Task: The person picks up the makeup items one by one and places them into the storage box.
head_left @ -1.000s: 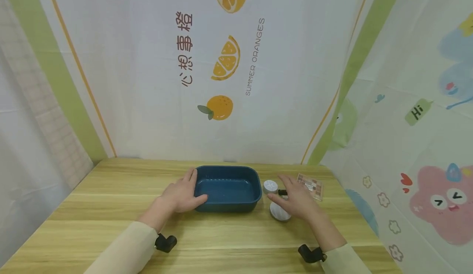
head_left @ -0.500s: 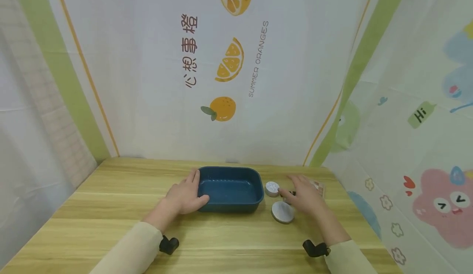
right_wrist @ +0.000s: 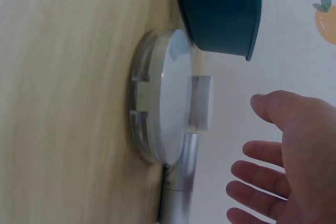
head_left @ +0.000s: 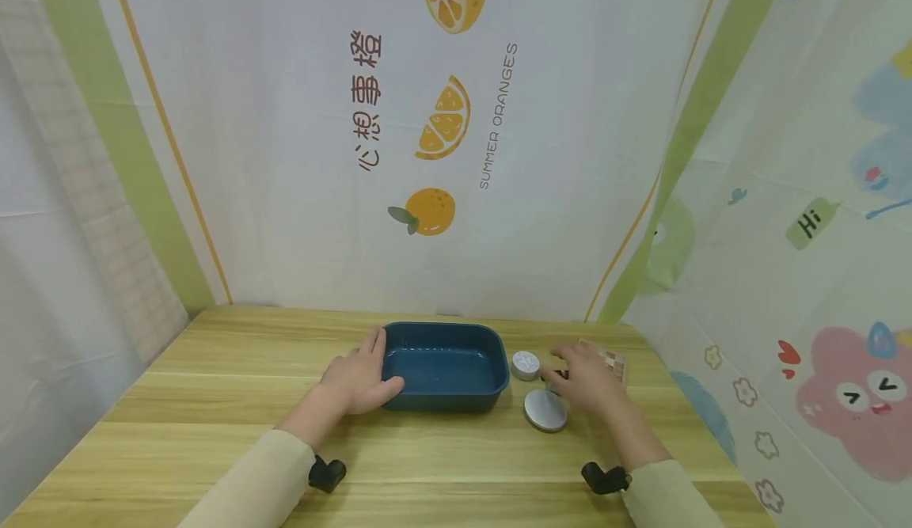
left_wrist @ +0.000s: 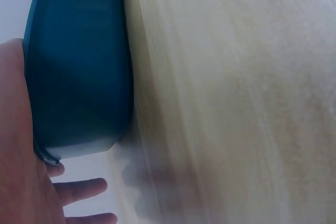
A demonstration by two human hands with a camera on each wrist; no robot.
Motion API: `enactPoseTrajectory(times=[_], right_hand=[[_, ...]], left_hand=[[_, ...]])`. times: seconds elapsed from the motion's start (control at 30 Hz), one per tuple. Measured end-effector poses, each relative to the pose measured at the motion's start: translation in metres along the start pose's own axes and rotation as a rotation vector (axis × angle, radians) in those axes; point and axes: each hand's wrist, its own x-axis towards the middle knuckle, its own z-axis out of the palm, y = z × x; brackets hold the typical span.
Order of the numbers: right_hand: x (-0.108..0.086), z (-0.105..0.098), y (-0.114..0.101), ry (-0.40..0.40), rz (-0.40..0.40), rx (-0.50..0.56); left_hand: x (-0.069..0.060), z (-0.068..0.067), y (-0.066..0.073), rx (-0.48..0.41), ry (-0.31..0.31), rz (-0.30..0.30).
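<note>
A dark blue rectangular bin (head_left: 445, 400) stands on the table. My left hand (head_left: 359, 379) rests against its left end with fingers extended, the thumb at the near rim; in the left wrist view the fingers reach past the bin's corner. My right hand (head_left: 587, 379) hovers over the things on the right, fingers spread and holding nothing. Below it lies a silver tube (right_wrist: 181, 177), mostly hidden from the head view. Nearer to me is a round compact (head_left: 545, 410) with a pale lid and clear base. A smaller round white case (head_left: 526, 365) sits beside the bin.
An eyeshadow palette (head_left: 614, 363) lies behind my right hand, partly covered by it. The wooden table (head_left: 442, 465) meets a white curtain (head_left: 299, 235) with printed oranges at the back. Another printed curtain (head_left: 755, 354) borders the right side.
My right hand has moved slightly right, away from the compact and the small case, uncovering more of both. The left hand stays at the bin. The head view has shifted slightly.
</note>
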Motion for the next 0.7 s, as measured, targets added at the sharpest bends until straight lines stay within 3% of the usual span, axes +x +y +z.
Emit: enactPoseTrajectory(times=[0.7], right_hand=[[0.027, 0.022, -0.01, -0.036, 0.026, -0.019]], left_hand=[[0.0, 0.001, -0.001, -0.006, -0.001, 0.004]])
